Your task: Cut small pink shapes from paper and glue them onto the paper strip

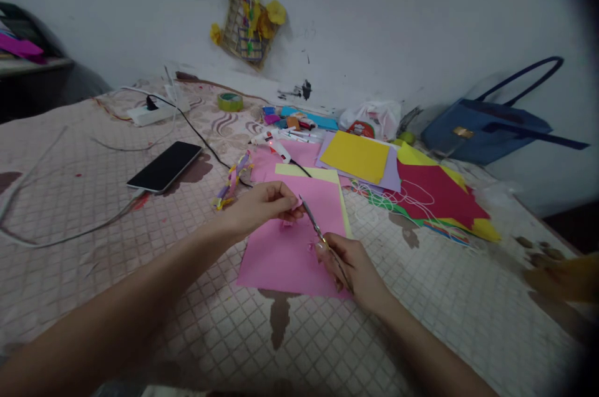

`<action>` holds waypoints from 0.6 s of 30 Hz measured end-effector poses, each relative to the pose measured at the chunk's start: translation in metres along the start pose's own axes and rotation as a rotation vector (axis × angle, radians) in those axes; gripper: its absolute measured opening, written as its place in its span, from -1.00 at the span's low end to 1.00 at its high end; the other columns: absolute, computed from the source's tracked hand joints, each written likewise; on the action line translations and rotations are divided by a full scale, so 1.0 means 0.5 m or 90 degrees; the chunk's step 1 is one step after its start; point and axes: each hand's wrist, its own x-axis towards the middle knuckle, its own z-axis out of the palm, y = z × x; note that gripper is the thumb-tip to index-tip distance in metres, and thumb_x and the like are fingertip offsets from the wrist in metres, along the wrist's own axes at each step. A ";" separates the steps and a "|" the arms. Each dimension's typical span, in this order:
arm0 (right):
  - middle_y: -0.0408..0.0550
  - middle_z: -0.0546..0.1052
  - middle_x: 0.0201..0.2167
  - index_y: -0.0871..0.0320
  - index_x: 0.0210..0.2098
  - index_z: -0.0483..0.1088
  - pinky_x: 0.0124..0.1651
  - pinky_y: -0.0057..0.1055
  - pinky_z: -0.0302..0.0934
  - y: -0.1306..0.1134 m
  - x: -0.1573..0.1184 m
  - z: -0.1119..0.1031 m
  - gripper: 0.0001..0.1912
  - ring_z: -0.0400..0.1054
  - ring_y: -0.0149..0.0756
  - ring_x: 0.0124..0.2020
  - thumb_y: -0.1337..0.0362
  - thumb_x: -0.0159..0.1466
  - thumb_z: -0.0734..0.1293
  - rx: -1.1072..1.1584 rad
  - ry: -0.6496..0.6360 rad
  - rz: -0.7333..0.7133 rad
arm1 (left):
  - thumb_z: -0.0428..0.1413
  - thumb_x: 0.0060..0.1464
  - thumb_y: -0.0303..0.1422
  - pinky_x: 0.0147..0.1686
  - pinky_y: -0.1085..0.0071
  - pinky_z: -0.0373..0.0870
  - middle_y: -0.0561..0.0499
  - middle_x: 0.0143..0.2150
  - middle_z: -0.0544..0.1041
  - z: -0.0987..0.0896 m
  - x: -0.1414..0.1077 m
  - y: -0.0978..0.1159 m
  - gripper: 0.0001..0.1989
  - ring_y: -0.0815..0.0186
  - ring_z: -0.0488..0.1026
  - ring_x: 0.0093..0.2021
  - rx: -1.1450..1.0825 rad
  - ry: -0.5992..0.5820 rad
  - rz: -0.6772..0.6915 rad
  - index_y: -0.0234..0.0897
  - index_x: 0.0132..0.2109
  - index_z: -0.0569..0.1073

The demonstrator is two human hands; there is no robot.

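My left hand (276, 202) pinches a small pink paper piece (297, 202) between thumb and fingers, above a pink sheet (281, 263). In my right hand (349, 263) is a pair of scissors (314, 222), its blades pointing up and left toward that piece. The blades look nearly closed, with the tip close to the paper; whether they touch, I cannot tell. Small pink scraps (311, 246) lie on the sheet near the scissors. Under the pink sheet a pale yellow sheet (345, 210) shows along its far and right edges.
A glue gun (276, 146) with a black cord lies beyond the sheet. Left are a braided paper strip (233, 180) and a phone (165, 166) on its cable. Right are yellow sheets (355, 156), white string (388, 197) and red paper (440, 192). A blue bag (486, 128) leans on the wall.
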 end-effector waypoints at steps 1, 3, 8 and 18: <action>-0.29 0.15 -0.76 0.15 -0.56 0.18 -0.68 -0.55 -0.11 0.001 0.000 0.000 -0.62 0.03 -0.50 -0.73 0.01 0.23 0.15 -0.001 0.000 -0.003 | 0.12 -0.01 -0.38 -0.28 0.33 0.37 -0.03 -0.44 0.50 0.000 0.000 -0.001 -0.85 0.38 0.45 -0.40 -0.002 -0.001 -0.001 -0.38 -0.41 0.32; -0.28 0.15 -0.75 0.15 -0.57 0.17 -0.68 -0.55 -0.11 0.002 0.000 0.000 -0.61 0.03 -0.50 -0.72 0.01 0.23 0.14 0.000 0.004 -0.007 | 0.12 -0.01 -0.39 -0.28 0.34 0.36 -0.03 -0.44 0.50 -0.001 0.001 -0.001 -0.85 0.39 0.45 -0.40 -0.005 -0.003 0.000 -0.38 -0.41 0.33; -0.29 0.14 -0.76 0.14 -0.58 0.15 -0.67 -0.54 -0.10 0.002 0.000 0.001 -0.61 0.04 -0.49 -0.72 0.01 0.23 0.15 0.002 0.002 -0.005 | 0.11 0.00 -0.40 -0.28 0.33 0.36 -0.03 -0.43 0.50 0.000 0.000 -0.002 -0.87 0.39 0.44 -0.40 -0.009 0.000 -0.005 -0.39 -0.41 0.33; -0.28 0.15 -0.74 0.14 -0.57 0.15 -0.66 -0.54 -0.10 0.003 0.001 0.000 -0.61 0.04 -0.50 -0.71 0.01 0.24 0.15 0.005 -0.002 -0.007 | 0.11 0.00 -0.41 -0.29 0.35 0.35 -0.03 -0.43 0.50 0.001 -0.001 -0.001 -0.87 0.39 0.45 -0.40 -0.006 0.004 -0.003 -0.38 -0.41 0.32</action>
